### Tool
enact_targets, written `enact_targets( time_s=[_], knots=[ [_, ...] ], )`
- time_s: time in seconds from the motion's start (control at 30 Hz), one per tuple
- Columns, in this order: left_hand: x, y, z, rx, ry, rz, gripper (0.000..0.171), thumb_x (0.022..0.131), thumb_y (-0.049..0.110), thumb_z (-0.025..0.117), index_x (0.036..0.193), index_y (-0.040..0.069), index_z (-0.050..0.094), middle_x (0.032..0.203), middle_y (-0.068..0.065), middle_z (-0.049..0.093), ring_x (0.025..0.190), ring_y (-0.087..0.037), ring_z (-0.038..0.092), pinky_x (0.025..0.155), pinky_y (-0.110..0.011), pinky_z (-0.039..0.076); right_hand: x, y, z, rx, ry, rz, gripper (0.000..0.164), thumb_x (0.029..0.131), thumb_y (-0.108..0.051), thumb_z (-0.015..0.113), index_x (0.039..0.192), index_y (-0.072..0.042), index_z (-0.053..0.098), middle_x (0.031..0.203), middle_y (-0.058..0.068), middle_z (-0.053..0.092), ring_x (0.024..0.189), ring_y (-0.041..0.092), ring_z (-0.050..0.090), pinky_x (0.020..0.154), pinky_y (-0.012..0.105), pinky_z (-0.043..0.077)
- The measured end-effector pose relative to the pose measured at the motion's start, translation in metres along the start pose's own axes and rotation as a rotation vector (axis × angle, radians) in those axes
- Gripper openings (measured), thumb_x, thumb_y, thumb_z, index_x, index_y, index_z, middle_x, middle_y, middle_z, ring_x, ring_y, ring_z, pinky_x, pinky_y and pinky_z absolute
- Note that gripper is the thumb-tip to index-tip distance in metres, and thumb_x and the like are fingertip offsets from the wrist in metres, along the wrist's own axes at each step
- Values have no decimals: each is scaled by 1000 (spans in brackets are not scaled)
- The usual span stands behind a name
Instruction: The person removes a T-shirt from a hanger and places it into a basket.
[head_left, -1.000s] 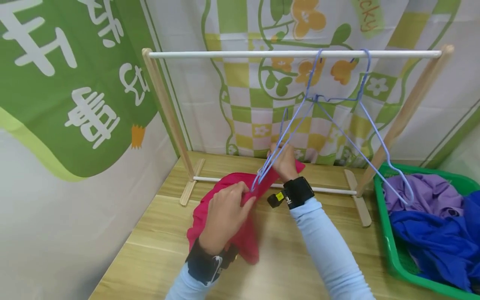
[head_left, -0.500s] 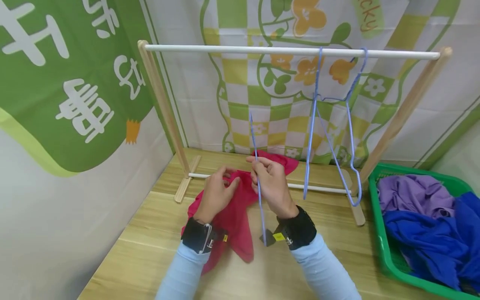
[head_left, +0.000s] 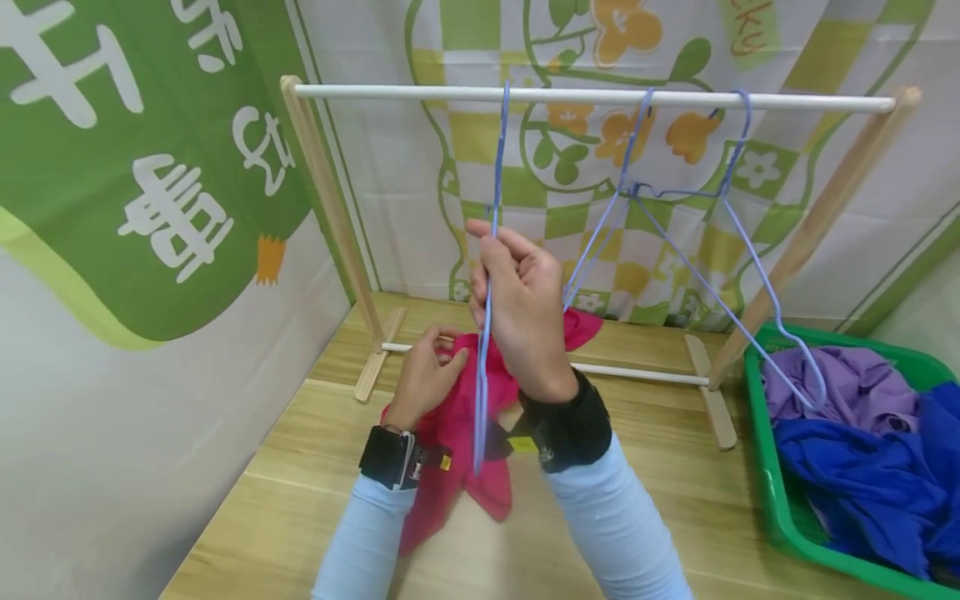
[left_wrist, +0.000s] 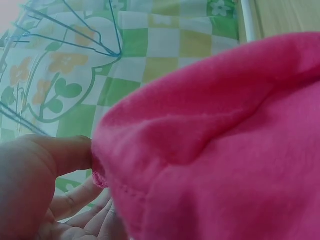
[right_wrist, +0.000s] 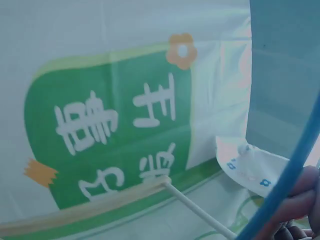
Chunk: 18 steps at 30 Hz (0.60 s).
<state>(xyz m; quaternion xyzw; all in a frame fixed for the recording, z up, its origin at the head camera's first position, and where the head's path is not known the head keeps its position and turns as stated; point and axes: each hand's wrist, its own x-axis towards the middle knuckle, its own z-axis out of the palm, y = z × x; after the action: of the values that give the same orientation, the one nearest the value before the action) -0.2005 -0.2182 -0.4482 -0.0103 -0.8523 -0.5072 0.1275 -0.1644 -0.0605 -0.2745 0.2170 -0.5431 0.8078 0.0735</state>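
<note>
Slightly left of the rack's middle, my right hand [head_left: 525, 317] grips a thin blue wire hanger [head_left: 498, 167]. The hanger is seen edge-on, with its hook up at the white top rail [head_left: 397, 92] and its lower part in front of the cloth. A crumpled pink-red garment [head_left: 491, 492] lies on the table, partly hidden behind the hands and hanger. My left hand [head_left: 426, 379] pinches this garment's edge; in the left wrist view the thumb [left_wrist: 72, 152] presses at a stitched corner. Part of the hanger [right_wrist: 285, 195] crosses the right wrist view beside the fingers.
Two more blue hangers hang on the rail; the right one [head_left: 772, 300] reaches over a green basket [head_left: 776, 500] holding a purple garment [head_left: 862, 387] and a blue garment [head_left: 862, 475]. The rack's wooden posts [head_left: 330, 208] stand on the wooden table [head_left: 285, 483], before a printed curtain.
My right hand has separated a hanger from the garment and raised it to the top rail. The left hand has shifted back slightly and keeps hold of the garment. The hanging hangers have swung.
</note>
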Motion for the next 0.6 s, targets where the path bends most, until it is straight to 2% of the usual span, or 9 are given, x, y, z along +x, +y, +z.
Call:
enact_targets(
  time_s=[0.13, 0.2, 0.37, 0.47, 0.6],
  knots=[
    [-2, -1, -4, -4, -21, 8, 31, 96, 8, 72, 126, 2, 64, 108, -21, 74, 96, -33, 74, 83, -28, 55, 25, -16, 1, -24, 30, -35, 31, 110, -9, 47, 126, 7, 67, 60, -4, 49, 45, 8, 43, 44, 20, 39],
    [-2, 0, -2, -18, -31, 13, 31, 96, 8, 72, 126, 2, 65, 109, -22, 74, 97, -33, 73, 84, -27, 54, 37, -25, -5, -49, 48, -33, 29, 109, -9, 45, 115, 7, 69, 59, -3, 50, 45, 8, 43, 44, 20, 39],
    [-2, -1, -4, -24, -24, 33, 30, 95, 6, 73, 124, 1, 66, 109, -21, 74, 99, -32, 73, 88, -32, 56, 65, -39, -23, -136, 98, 48, 29, 109, -9, 46, 94, 1, 68, 59, -2, 51, 43, 9, 43, 45, 21, 40],
    [-2, -1, -6, -15, -29, 53, 29, 96, 6, 72, 123, 1, 65, 109, -21, 74, 99, -32, 73, 88, -32, 56, 73, -40, -35, -253, 100, 117, 30, 109, -11, 49, 88, -2, 68, 59, -1, 52, 44, 11, 46, 47, 21, 43],
    [0, 0, -7, -8, -41, 74, 28, 96, 5, 72, 122, 0, 65, 108, -22, 74, 99, -33, 73, 87, -30, 55, 75, -37, -46, -491, 35, 172, 39, 110, -13, 43, 79, -1, 64, 60, -1, 56, 50, 12, 51, 54, 24, 48]
  ],
)
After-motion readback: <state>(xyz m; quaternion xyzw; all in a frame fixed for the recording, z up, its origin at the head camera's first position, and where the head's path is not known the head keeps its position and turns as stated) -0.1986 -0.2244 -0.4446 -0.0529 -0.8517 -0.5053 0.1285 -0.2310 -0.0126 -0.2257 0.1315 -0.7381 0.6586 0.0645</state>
